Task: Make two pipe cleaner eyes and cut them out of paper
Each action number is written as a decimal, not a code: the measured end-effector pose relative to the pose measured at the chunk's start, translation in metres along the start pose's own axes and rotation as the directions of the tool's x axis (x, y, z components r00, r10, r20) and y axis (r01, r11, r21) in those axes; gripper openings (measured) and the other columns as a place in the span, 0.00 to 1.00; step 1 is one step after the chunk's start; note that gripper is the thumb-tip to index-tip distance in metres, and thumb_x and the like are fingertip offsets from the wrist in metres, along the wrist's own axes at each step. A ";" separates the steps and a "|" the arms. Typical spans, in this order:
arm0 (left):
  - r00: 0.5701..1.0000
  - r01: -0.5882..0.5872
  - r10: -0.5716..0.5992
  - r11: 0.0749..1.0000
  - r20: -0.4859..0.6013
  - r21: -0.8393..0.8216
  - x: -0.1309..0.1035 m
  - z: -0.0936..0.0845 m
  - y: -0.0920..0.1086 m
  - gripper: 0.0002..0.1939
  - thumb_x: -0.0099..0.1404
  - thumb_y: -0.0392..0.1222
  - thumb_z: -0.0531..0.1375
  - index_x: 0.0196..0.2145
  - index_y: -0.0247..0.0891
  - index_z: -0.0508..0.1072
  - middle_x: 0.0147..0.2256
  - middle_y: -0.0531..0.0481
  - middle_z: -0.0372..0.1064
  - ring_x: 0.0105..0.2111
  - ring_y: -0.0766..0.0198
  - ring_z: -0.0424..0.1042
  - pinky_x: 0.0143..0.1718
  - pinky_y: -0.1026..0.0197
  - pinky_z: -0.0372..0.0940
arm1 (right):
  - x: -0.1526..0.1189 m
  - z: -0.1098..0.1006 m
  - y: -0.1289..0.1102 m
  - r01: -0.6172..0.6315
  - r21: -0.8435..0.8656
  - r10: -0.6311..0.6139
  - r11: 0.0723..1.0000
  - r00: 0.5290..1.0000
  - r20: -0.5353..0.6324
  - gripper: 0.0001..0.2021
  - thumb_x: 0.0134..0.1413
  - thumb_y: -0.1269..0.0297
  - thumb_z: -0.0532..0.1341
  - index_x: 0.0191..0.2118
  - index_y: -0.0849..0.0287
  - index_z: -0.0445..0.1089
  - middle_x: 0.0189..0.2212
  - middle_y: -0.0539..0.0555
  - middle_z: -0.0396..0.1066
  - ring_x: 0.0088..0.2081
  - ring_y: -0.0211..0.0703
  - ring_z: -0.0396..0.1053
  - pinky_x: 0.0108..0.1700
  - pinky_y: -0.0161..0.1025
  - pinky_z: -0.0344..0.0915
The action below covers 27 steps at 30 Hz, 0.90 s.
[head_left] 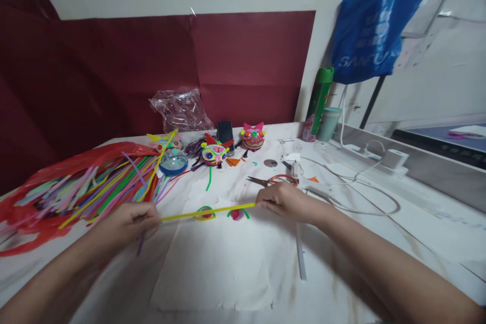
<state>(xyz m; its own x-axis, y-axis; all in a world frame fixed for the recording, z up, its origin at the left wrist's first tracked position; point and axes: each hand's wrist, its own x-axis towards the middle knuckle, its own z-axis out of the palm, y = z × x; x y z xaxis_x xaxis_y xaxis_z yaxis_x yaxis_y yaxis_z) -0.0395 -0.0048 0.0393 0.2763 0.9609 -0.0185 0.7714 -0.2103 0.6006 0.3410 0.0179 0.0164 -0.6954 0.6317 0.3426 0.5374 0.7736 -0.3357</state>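
Observation:
A thin yellow strip (224,209) is stretched nearly level between my two hands, over a white sheet (216,268). Its left end is pinched in my left hand (134,220), and a purple strip (140,244) hangs below those fingers. My right hand (283,200) closes on the other end, just in front of the red-handled scissors (261,181). Behind the yellow strip, on the sheet, lie two small coiled pieces in pink, purple and green, one on the left (205,214) and one on the right (237,214).
Colourful strips (114,187) spill from a red bag at the left. Decorated animal heads (214,154) (253,137), a blue-rimmed round container (173,163) and a phone (225,134) stand behind. White cables (395,207), a spray can (318,104) and a cup (329,124) are at the right.

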 end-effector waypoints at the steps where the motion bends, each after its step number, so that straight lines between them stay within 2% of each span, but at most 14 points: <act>1: 0.999 -0.035 0.034 0.999 0.040 0.019 -0.002 0.000 -0.002 0.17 0.59 0.51 0.53 0.19 0.38 0.64 0.19 0.56 0.59 0.22 0.67 0.59 0.24 0.67 0.52 | 0.000 -0.001 -0.001 -0.014 0.028 0.015 1.000 0.999 -0.032 0.14 0.63 0.63 0.52 0.32 0.62 0.72 0.26 0.56 0.73 0.26 0.38 0.67 0.29 0.33 0.58; 3: 0.984 -0.142 0.127 0.982 0.125 0.122 -0.006 0.006 -0.004 0.17 0.60 0.50 0.54 0.18 0.38 0.64 0.20 0.54 0.62 0.23 0.66 0.61 0.25 0.65 0.53 | -0.001 -0.004 0.000 -0.096 0.121 0.107 0.988 0.991 -0.085 0.15 0.62 0.60 0.53 0.30 0.62 0.70 0.23 0.54 0.70 0.24 0.36 0.64 0.27 0.32 0.58; 6: 0.964 -0.249 0.219 0.941 0.149 0.227 -0.015 0.020 -0.004 0.19 0.61 0.51 0.55 0.17 0.39 0.63 0.20 0.54 0.64 0.22 0.65 0.62 0.25 0.64 0.52 | 0.000 -0.006 0.003 -0.260 0.360 0.317 0.896 0.942 -0.110 0.16 0.59 0.53 0.55 0.27 0.61 0.65 0.19 0.49 0.65 0.19 0.33 0.58 0.23 0.31 0.55; 9: 0.986 -0.123 0.132 0.988 -0.106 0.088 -0.021 0.029 0.002 0.20 0.63 0.53 0.51 0.18 0.40 0.62 0.19 0.55 0.61 0.21 0.65 0.61 0.23 0.65 0.53 | 0.001 -0.005 0.005 -0.301 0.562 0.430 0.770 0.896 -0.110 0.18 0.55 0.49 0.58 0.26 0.60 0.64 0.17 0.46 0.62 0.17 0.31 0.54 0.20 0.30 0.51; 13: 0.873 -0.024 -0.005 0.998 -0.488 -0.053 -0.024 0.036 0.018 0.19 0.62 0.53 0.53 0.19 0.40 0.63 0.18 0.57 0.60 0.20 0.66 0.60 0.22 0.65 0.56 | 0.002 0.005 -0.009 -0.268 0.666 0.243 0.696 0.961 0.133 0.24 0.56 0.44 0.56 0.25 0.63 0.68 0.18 0.49 0.66 0.19 0.31 0.58 0.23 0.31 0.55; 14: 0.849 -0.053 0.038 0.999 -0.527 -0.013 -0.024 0.043 0.022 0.18 0.62 0.52 0.54 0.20 0.40 0.64 0.18 0.57 0.61 0.20 0.66 0.61 0.23 0.65 0.57 | 0.003 0.011 -0.016 -0.256 0.696 0.171 0.671 0.967 0.191 0.26 0.57 0.42 0.55 0.27 0.64 0.70 0.20 0.51 0.68 0.21 0.33 0.61 0.25 0.32 0.58; 16: 0.821 -0.231 0.257 0.966 -0.510 0.116 -0.023 0.066 0.030 0.18 0.64 0.50 0.53 0.21 0.40 0.68 0.19 0.56 0.65 0.21 0.66 0.64 0.24 0.65 0.59 | 0.006 0.027 -0.032 -0.229 0.789 0.103 0.570 0.973 0.208 0.29 0.56 0.38 0.52 0.33 0.65 0.72 0.27 0.57 0.73 0.28 0.38 0.68 0.30 0.34 0.62; 18: 0.716 -0.450 0.534 0.846 -0.450 0.288 -0.020 0.097 0.037 0.21 0.68 0.47 0.50 0.19 0.40 0.68 0.17 0.56 0.64 0.19 0.67 0.63 0.22 0.66 0.58 | 0.010 0.045 -0.047 -0.201 0.914 0.094 0.352 0.979 0.179 0.31 0.52 0.36 0.54 0.38 0.65 0.70 0.30 0.59 0.74 0.32 0.41 0.70 0.34 0.38 0.65; 19: 0.653 -0.559 0.670 0.741 -0.352 0.372 -0.017 0.112 0.040 0.21 0.69 0.45 0.50 0.20 0.40 0.69 0.17 0.55 0.64 0.19 0.67 0.63 0.22 0.65 0.57 | 0.012 0.052 -0.052 -0.185 0.963 0.135 0.194 0.978 0.161 0.29 0.53 0.37 0.55 0.40 0.63 0.69 0.27 0.57 0.73 0.30 0.41 0.71 0.35 0.39 0.65; 20: 0.622 -0.601 0.732 0.674 -0.279 0.429 -0.014 0.125 0.042 0.20 0.69 0.43 0.49 0.21 0.40 0.69 0.18 0.54 0.65 0.20 0.67 0.64 0.23 0.65 0.57 | 0.014 0.057 -0.055 -0.157 0.985 0.202 0.066 0.969 0.141 0.26 0.54 0.39 0.57 0.40 0.62 0.68 0.25 0.54 0.72 0.28 0.39 0.70 0.34 0.38 0.65; 22: 0.559 -0.686 0.803 0.588 -0.206 0.428 -0.008 0.141 0.049 0.21 0.69 0.41 0.50 0.18 0.39 0.64 0.16 0.54 0.62 0.19 0.67 0.63 0.23 0.64 0.57 | 0.016 0.058 -0.055 -0.080 0.995 0.348 -0.065 0.932 0.098 0.21 0.52 0.45 0.62 0.37 0.61 0.67 0.18 0.47 0.67 0.21 0.34 0.65 0.29 0.34 0.62; 23: 0.612 -0.681 0.772 0.625 -0.171 0.381 -0.006 0.142 0.053 0.20 0.68 0.41 0.51 0.18 0.39 0.64 0.17 0.54 0.63 0.20 0.66 0.63 0.24 0.64 0.57 | 0.016 0.056 -0.053 -0.056 0.997 0.401 -0.055 0.913 0.073 0.20 0.50 0.46 0.64 0.34 0.60 0.66 0.16 0.44 0.63 0.18 0.32 0.60 0.25 0.32 0.58; 25: 0.772 -0.595 0.624 0.777 -0.122 0.206 -0.001 0.134 0.063 0.16 0.65 0.38 0.54 0.19 0.38 0.66 0.20 0.54 0.66 0.23 0.67 0.65 0.26 0.65 0.58 | 0.016 0.047 -0.049 -0.051 0.997 0.456 0.064 0.890 0.017 0.21 0.46 0.45 0.66 0.31 0.60 0.65 0.14 0.41 0.57 0.14 0.28 0.50 0.19 0.29 0.50; 27: 0.918 -0.379 0.373 0.925 -0.132 -0.024 0.003 0.119 0.075 0.14 0.62 0.37 0.54 0.20 0.38 0.67 0.20 0.55 0.64 0.23 0.68 0.63 0.26 0.65 0.57 | 0.014 0.040 -0.047 -0.096 0.965 0.478 0.245 0.878 -0.034 0.23 0.47 0.41 0.63 0.30 0.60 0.65 0.14 0.40 0.54 0.14 0.27 0.45 0.18 0.29 0.44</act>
<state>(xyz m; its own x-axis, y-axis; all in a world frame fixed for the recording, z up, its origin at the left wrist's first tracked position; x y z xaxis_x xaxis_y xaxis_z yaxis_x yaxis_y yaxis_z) 0.0869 -0.0395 -0.0110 0.4663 0.8276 0.3125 0.5948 -0.5548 0.5818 0.2873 -0.0117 0.0020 -0.3376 0.9257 0.1704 -0.2623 0.0813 -0.9616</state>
